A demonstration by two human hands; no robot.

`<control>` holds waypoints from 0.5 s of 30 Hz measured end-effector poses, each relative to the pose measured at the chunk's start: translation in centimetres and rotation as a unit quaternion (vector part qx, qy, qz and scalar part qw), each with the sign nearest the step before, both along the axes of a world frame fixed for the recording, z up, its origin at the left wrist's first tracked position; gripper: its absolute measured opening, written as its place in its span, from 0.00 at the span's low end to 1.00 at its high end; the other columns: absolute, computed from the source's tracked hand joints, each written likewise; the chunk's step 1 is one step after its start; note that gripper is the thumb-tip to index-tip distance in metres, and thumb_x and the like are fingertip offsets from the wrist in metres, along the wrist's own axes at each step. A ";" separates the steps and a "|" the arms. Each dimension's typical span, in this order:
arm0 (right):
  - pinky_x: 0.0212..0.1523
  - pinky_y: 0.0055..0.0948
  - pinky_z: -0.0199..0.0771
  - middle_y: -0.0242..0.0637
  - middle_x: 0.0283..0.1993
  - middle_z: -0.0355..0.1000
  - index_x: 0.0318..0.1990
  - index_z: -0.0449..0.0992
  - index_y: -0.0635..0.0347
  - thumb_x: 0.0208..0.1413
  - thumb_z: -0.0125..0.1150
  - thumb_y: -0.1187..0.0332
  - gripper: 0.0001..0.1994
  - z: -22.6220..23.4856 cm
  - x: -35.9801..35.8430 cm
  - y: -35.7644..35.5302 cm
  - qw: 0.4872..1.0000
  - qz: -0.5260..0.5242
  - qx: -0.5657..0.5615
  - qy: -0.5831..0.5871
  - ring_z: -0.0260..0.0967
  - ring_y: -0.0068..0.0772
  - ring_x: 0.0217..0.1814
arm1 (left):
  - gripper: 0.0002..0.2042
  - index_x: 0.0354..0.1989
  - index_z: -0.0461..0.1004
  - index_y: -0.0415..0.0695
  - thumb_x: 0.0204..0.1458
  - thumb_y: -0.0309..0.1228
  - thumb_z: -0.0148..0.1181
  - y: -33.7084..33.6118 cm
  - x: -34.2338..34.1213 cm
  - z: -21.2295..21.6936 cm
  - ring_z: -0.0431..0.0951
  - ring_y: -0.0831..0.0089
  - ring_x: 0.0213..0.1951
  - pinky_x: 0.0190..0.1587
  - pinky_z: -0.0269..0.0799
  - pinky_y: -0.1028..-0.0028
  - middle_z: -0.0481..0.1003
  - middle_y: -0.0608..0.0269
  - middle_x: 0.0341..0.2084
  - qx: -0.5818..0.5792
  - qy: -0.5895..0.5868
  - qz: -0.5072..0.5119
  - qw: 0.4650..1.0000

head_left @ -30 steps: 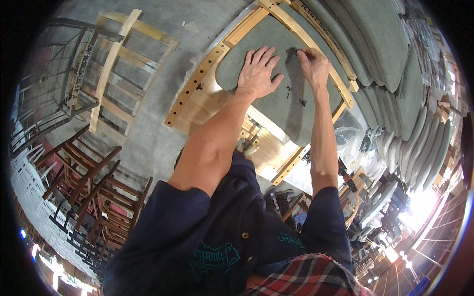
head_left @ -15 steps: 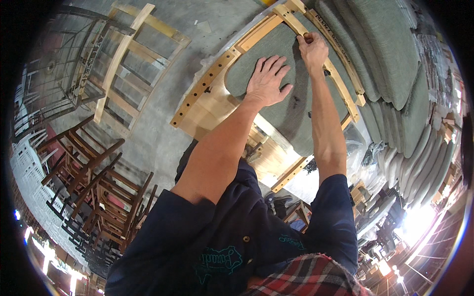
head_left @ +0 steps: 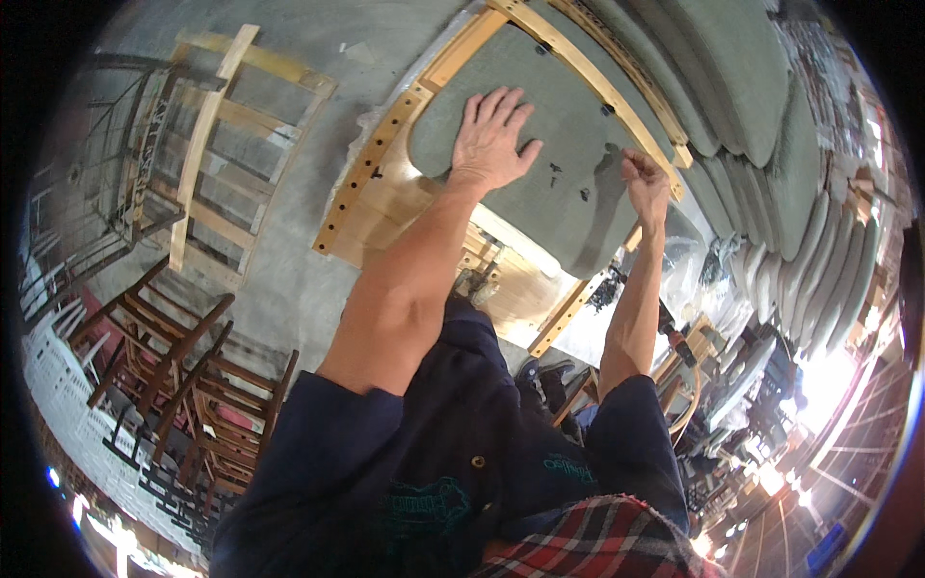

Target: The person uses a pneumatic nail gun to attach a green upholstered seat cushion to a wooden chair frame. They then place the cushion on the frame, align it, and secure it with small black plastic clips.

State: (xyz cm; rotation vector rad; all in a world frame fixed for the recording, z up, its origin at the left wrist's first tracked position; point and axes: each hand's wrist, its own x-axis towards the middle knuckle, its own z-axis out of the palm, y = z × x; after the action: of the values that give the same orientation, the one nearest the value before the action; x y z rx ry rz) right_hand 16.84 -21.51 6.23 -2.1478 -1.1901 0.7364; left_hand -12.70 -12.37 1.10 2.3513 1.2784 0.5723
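My left hand [head_left: 493, 140] lies flat with spread fingers on a grey-green covered panel [head_left: 540, 106]. The panel sits inside a light wooden frame on a workbench. Close to the near end of the curved wooden rail [head_left: 631, 120], my right hand [head_left: 647, 188] is closed, thumb and fingers together. What it pinches, if anything, is too small to make out. A black clip [head_left: 607, 110] and a farther black clip [head_left: 542, 48] sit along the rail's inner edge. Small dark pieces [head_left: 584, 193] rest on the panel near my right hand.
A drilled wooden strip [head_left: 361, 183] borders the bench on the left. Stacked grey-green cushioned panels [head_left: 713, 77] stand on the right. Dark wooden chair frames [head_left: 212, 376] and a wooden pallet [head_left: 246, 164] occupy the floor to the left. A power tool [head_left: 679, 342] lies at the lower right.
My right hand has left the far part of the rail and come nearer to me, toward the rail's near end. A clip now shows where it was. My left hand stays on the panel.
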 end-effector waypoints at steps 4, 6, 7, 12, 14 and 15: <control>0.40 0.22 0.76 0.30 0.35 0.81 0.50 0.84 0.59 0.59 0.62 0.74 0.12 0.9 -1.1 -4.9 1.000 0.015 -0.021 -0.014 0.75 0.19 0.36 | 0.30 0.65 0.70 0.45 0.59 0.50 0.58 0.1 -0.2 -0.1 0.56 0.60 0.71 0.73 0.46 0.55 0.62 0.57 0.70 0.004 -0.002 -0.002 1.000; 0.41 0.23 0.77 0.32 0.35 0.81 0.50 0.84 0.59 0.59 0.62 0.74 0.12 0.4 -1.8 -6.4 0.999 0.025 -0.027 -0.008 0.77 0.20 0.37 | 0.30 0.66 0.69 0.45 0.59 0.50 0.58 0.1 -0.1 -0.3 0.56 0.59 0.71 0.73 0.46 0.55 0.62 0.56 0.70 0.010 -0.001 -0.003 1.000; 0.42 0.24 0.77 0.33 0.35 0.81 0.50 0.84 0.59 0.59 0.62 0.74 0.13 0.2 -2.6 -6.8 0.999 0.031 -0.029 -0.002 0.77 0.21 0.37 | 0.31 0.66 0.69 0.45 0.59 0.50 0.58 0.2 -0.1 -0.3 0.56 0.59 0.71 0.73 0.46 0.54 0.62 0.56 0.70 0.008 -0.002 -0.004 1.000; 0.44 0.28 0.80 0.41 0.39 0.83 0.49 0.83 0.64 0.56 0.68 0.73 0.13 0.1 -6.2 -6.1 1.000 -0.024 -0.008 0.013 0.81 0.28 0.41 | 0.31 0.66 0.69 0.45 0.59 0.50 0.58 0.1 0.0 -0.2 0.55 0.59 0.72 0.74 0.45 0.54 0.61 0.57 0.71 0.001 -0.008 -0.008 1.000; 0.43 0.28 0.80 0.42 0.39 0.83 0.48 0.83 0.64 0.55 0.70 0.72 0.13 0.1 -7.5 -5.4 0.999 -0.005 -0.028 -0.017 0.82 0.29 0.41 | 0.31 0.66 0.69 0.45 0.59 0.50 0.58 0.1 -0.1 -0.3 0.55 0.59 0.72 0.74 0.44 0.53 0.61 0.57 0.71 -0.001 -0.002 -0.006 1.000; 0.43 0.28 0.80 0.43 0.39 0.83 0.47 0.84 0.64 0.54 0.71 0.71 0.13 0.1 -7.9 -5.1 0.999 0.005 -0.038 -0.032 0.82 0.29 0.41 | 0.31 0.66 0.69 0.45 0.59 0.51 0.58 0.2 -0.1 -0.4 0.55 0.59 0.72 0.74 0.44 0.53 0.60 0.57 0.71 -0.003 0.001 -0.004 1.000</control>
State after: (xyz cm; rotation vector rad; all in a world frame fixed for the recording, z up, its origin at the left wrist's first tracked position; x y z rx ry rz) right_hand 8.97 -26.65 6.36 -2.2434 -1.2253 0.7344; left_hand -12.80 -12.20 0.73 2.3522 1.2684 0.5645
